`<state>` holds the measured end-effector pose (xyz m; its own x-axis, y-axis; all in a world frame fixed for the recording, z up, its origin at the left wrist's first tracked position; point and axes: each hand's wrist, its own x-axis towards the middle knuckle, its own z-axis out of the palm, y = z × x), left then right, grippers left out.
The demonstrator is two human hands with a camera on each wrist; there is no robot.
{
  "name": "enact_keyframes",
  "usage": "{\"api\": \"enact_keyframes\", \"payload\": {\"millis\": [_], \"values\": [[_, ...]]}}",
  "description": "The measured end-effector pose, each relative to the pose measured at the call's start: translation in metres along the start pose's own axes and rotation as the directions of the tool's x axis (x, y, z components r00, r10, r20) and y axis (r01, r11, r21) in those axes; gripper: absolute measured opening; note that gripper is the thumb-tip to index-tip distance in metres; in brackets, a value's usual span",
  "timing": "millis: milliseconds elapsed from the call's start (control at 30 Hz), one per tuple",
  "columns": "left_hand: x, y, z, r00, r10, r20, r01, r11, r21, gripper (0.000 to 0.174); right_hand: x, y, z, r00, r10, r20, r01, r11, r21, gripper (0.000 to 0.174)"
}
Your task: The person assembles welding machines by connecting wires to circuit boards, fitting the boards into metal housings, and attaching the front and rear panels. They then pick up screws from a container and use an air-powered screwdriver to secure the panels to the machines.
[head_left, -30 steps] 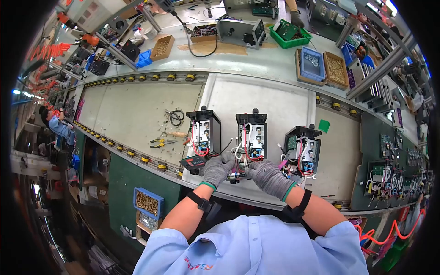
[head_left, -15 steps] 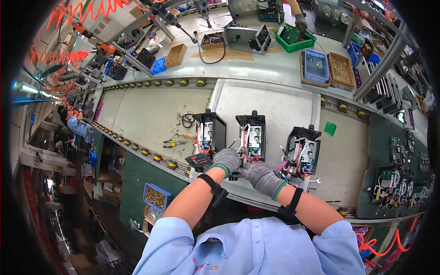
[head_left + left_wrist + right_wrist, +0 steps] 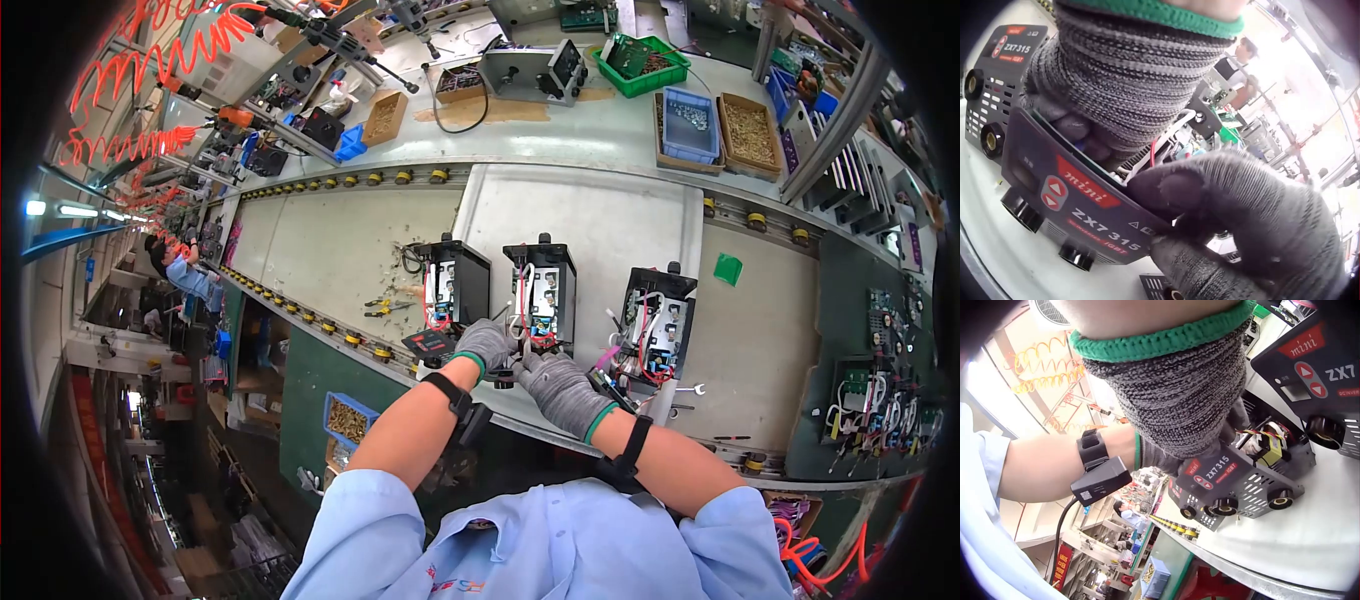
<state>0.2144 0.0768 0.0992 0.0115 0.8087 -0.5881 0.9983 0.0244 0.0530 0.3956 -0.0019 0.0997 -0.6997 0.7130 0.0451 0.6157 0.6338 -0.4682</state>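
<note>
Both hands wear grey knit gloves with green cuffs and meet at the front of the middle open black machine housing (image 3: 545,290), which has white and red wires inside. My right hand (image 3: 565,385) pinches one end of its dark front panel (image 3: 1094,197), marked "mini ZX7 315", between thumb and finger. The panel leans away from the housing, two round black sockets facing out. Behind its top edge, the bent fingers of my left hand (image 3: 485,345) reach in among the wires; what those fingertips hold is hidden.
Similar open housings stand left (image 3: 465,285) and right (image 3: 660,315). Yellow-handled pliers (image 3: 385,307) lie to the left, a wrench (image 3: 690,389) to the right. Across the rollers are a green bin (image 3: 640,65) and a blue bin (image 3: 690,125) of small parts.
The head view has shifted slightly. Both hands stay at the middle housing's front panel, with small finger movements. Another person's gloved hand has left the green bin at the back.
</note>
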Motion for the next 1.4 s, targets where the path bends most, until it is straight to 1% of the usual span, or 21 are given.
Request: {"api": "enact_keyframes", "payload": {"millis": [67, 133, 200, 267, 333, 467, 600, 733, 800, 867, 900, 933, 1000, 1033, 1067, 1100, 1133, 1200, 1233, 1333, 1400], "values": [[-0.014, -0.010, -0.014, 0.997, -0.056, 0.051, 0.066, 0.969, -0.237, 0.046, 0.000, 0.000, -0.002, 0.999, 0.010, 0.031, -0.011, 1.000, 0.025, 0.039], [-0.030, -0.017, -0.012, 0.998, -0.055, -0.006, 0.051, 0.960, -0.274, 0.044, 0.001, 0.001, -0.003, 0.998, 0.014, 0.064, -0.017, 0.999, 0.042, 0.041], [-0.048, -0.016, -0.010, 0.979, 0.079, -0.188, -0.131, 0.951, -0.282, 0.039, 0.002, 0.003, -0.003, 0.994, 0.016, 0.106, -0.027, 0.994, 0.104, 0.045], [-0.046, -0.020, -0.001, 0.957, 0.152, -0.249, -0.201, 0.962, -0.186, 0.034, -0.002, 0.005, -0.006, 1.000, 0.006, 0.021, -0.010, 0.986, 0.164, 0.041], [-0.050, -0.014, -0.008, 0.932, 0.242, -0.270, -0.302, 0.930, -0.209, 0.032, -0.013, -0.001, -0.033, 0.980, 0.197, -0.025, -0.182, 0.944, 0.275, 0.035], [-0.034, -0.006, -0.020, 0.890, 0.345, -0.297, -0.410, 0.892, -0.191, 0.030, -0.036, -0.004, -0.064, 0.944, 0.256, -0.207, -0.186, 0.933, 0.309, 0.024], [-0.016, -0.004, -0.018, 0.878, 0.424, -0.222, -0.458, 0.879, -0.134, 0.032, -0.037, -0.010, -0.057, 0.905, 0.335, -0.263, -0.254, 0.920, 0.300, 0.024], [-0.013, -0.011, -0.023, 0.891, 0.436, -0.124, -0.453, 0.837, -0.306, 0.030, -0.031, -0.022, -0.050, 0.857, 0.475, -0.199, -0.399, 0.857, 0.325, 0.021], [-0.015, -0.023, -0.021, 0.842, 0.521, -0.136, -0.533, 0.768, -0.355, 0.030, -0.029, -0.028, -0.047, 0.820, 0.529, -0.220, -0.432, 0.823, 0.369, 0.021], [-0.032, -0.042, -0.021, 0.767, 0.528, -0.365, -0.636, 0.703, -0.318, 0.038, -0.027, -0.026, -0.046, 0.787, 0.560, -0.260, -0.447, 0.807, 0.385, 0.020], [-0.043, -0.055, -0.024, 0.757, 0.505, -0.414, -0.645, 0.679, -0.352, 0.053, -0.028, -0.024, -0.046, 0.755, 0.585, -0.297, -0.452, 0.792, 0.411, 0.019], [-0.053, -0.070, -0.021, 0.751, 0.512, -0.416, -0.653, 0.668, -0.357, 0.053, -0.028, -0.018, -0.046, 0.750, 0.590, -0.299, -0.462, 0.791, 0.401, 0.019], [-0.070, -0.095, -0.010, 0.952, 0.301, -0.050, -0.254, 0.693, -0.675, 0.074, -0.019, -0.001, -0.051, 0.683, 0.608, -0.405, -0.409, 0.777, 0.478, 0.017], [-0.073, -0.101, 0.000, 0.951, 0.303, -0.051, -0.256, 0.687, -0.680, 0.074, -0.004, -0.001, -0.073, 0.657, 0.656, -0.373, -0.422, 0.729, 0.539, 0.015], [-0.070, -0.105, 0.014, 0.954, 0.239, 0.182, 0.008, 0.586, -0.810, 0.086, 0.009, 0.009, -0.082, 0.651, 0.672, -0.354, -0.446, 0.716, 0.538, 0.018], [-0.066, -0.109, 0.028, 0.886, 0.211, 0.414, 0.287, 0.451, -0.845, 0.098, 0.023, 0.021, -0.090, 0.645, 0.687, -0.334, -0.469, 0.701, 0.538, 0.021], [-0.060, -0.109, 0.040, 0.886, 0.208, 0.415, 0.292, 0.444, -0.847, 0.098, 0.038, 0.033, -0.097, 0.637, 0.721, -0.272, -0.558, 0.675, 0.482, 0.027], [-0.049, -0.097, 0.061, 0.866, 0.225, 0.446, 0.413, 0.180, -0.893, 0.110, 0.069, 0.067, -0.100, 0.612, 0.784, -0.100, -0.667, 0.581, 0.467, 0.047], [-0.050, -0.088, 0.046, 0.827, 0.310, 0.468, 0.467, 0.085, -0.880, 0.103, 0.082, 0.084, -0.096, 0.596, 0.803, 0.017, -0.697, 0.508, 0.506, 0.060], [-0.042, -0.066, 0.067, 0.865, 0.321, 0.386, 0.400, 0.022, -0.916, 0.090, 0.112, 0.111, -0.097, 0.600, 0.775, 0.198, -0.761, 0.475, 0.442, 0.065], [-0.039, -0.064, 0.076, 0.873, 0.304, 0.382, 0.403, -0.005, -0.915, 0.082, 0.117, 0.126, -0.088, 0.643, 0.736, 0.209, -0.745, 0.540, 0.392, 0.061]]}}
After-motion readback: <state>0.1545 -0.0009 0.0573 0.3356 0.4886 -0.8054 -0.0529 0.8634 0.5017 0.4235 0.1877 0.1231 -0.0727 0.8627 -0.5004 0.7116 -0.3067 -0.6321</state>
